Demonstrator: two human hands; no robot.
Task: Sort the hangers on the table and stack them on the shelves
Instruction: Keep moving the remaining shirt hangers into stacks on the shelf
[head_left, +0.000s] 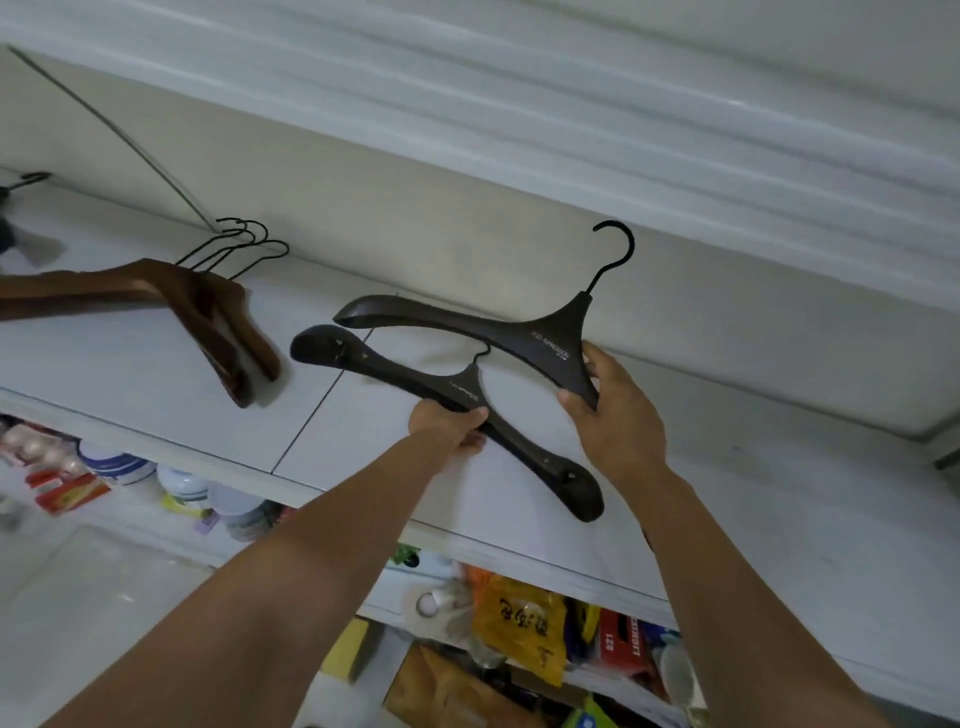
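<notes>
Bowls (122, 465): stacked at lower left, white with blue rims; more pale bowls (182, 483) just to their right.
Red packets (67, 491): far lower left, beside the bowls.
Yellow bag (524, 623): bottom centre-right, crinkled, printed with dark characters.
Red box (621, 644): just right of the yellow bag, white lettering on its side.
Yellow block (348, 649): bottom centre, left of the bag.
Thin rod (104, 124): upper left, slanting down across the pale wall (415, 208).

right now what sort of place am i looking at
Probably a home storage or utility corner: white shelves, with packets and stacked bowls crammed underneath, and brown wooden hangers piled beside two black hangers on top.
</notes>
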